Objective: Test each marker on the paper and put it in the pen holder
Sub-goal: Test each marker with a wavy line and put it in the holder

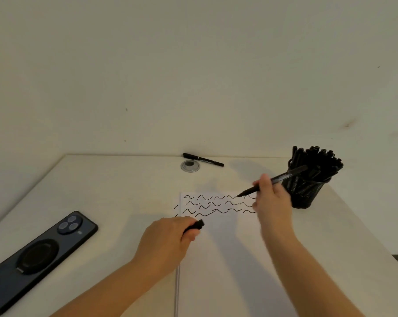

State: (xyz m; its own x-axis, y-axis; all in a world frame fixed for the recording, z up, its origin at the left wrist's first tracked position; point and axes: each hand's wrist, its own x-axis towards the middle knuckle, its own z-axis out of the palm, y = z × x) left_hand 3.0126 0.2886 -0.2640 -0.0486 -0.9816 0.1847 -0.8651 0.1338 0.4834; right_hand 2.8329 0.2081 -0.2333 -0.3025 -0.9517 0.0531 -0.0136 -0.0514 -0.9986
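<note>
My right hand point(270, 197) grips an uncapped black marker point(282, 178), its tip just above the top row of black squiggles on the white paper point(225, 248). The black cap point(196, 225) of that marker sits in my left hand point(168, 241), which rests on the paper's left edge. The paper carries three rows of wavy test strokes. A black mesh pen holder point(307, 191) packed with several black markers stands to the right of my right hand. One more capped black marker point(203, 159) lies at the table's far edge.
A dark phone point(40, 255) lies face down at the left of the white table point(124, 191). A round metal cable grommet point(190, 166) sits by the far edge, next to the loose marker. A plain wall rises behind the table.
</note>
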